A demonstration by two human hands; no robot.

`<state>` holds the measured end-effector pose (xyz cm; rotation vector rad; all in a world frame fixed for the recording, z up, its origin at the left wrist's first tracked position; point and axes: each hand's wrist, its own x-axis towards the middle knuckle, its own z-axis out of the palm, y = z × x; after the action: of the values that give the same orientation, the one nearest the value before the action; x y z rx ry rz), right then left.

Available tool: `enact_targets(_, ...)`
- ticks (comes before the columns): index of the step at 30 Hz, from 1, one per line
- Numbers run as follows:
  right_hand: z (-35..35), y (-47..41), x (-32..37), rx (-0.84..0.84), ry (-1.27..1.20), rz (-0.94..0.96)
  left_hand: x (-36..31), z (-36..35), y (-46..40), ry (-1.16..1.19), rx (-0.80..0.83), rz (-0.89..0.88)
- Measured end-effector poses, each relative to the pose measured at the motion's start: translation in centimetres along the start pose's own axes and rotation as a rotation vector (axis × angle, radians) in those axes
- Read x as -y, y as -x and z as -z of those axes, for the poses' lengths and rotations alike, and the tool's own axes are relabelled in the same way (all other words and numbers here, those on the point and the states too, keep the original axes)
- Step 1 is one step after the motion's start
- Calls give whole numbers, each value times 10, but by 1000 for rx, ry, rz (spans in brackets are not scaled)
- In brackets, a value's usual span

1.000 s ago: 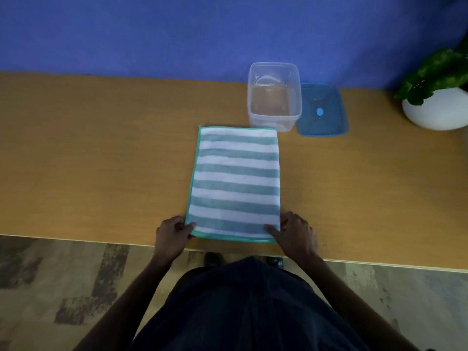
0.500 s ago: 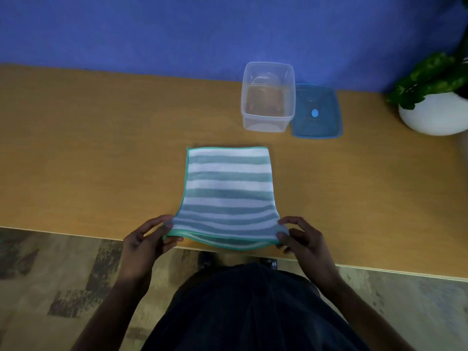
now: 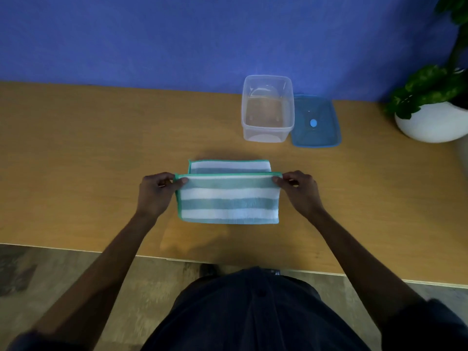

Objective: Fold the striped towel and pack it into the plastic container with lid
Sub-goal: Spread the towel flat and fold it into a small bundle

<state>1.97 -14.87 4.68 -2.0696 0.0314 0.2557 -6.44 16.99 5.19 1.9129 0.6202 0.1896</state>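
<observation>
The striped towel, teal and white with a green hem, lies on the wooden table, its near half doubled over toward the far edge. My left hand pinches the folded flap's left corner and my right hand pinches its right corner, holding the hem slightly short of the far edge. A strip of the lower layer shows beyond the flap. The clear plastic container stands open and empty behind the towel, to the right. Its blue lid lies flat beside it on the right.
A white pot with a green plant stands at the table's right end. A blue wall runs along the table's far side. The table's near edge lies close to my body, with patterned floor below.
Both hands lifted the towel's near edge off the table's front and carried it away from me, folding the towel roughly in half. The towel now lies farther from the table edge.
</observation>
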Motion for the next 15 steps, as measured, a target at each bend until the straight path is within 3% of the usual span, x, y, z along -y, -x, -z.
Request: enact_targets(15,-38,-68,-22,-25,122,-121,24,-38,-81,-204,9,97)
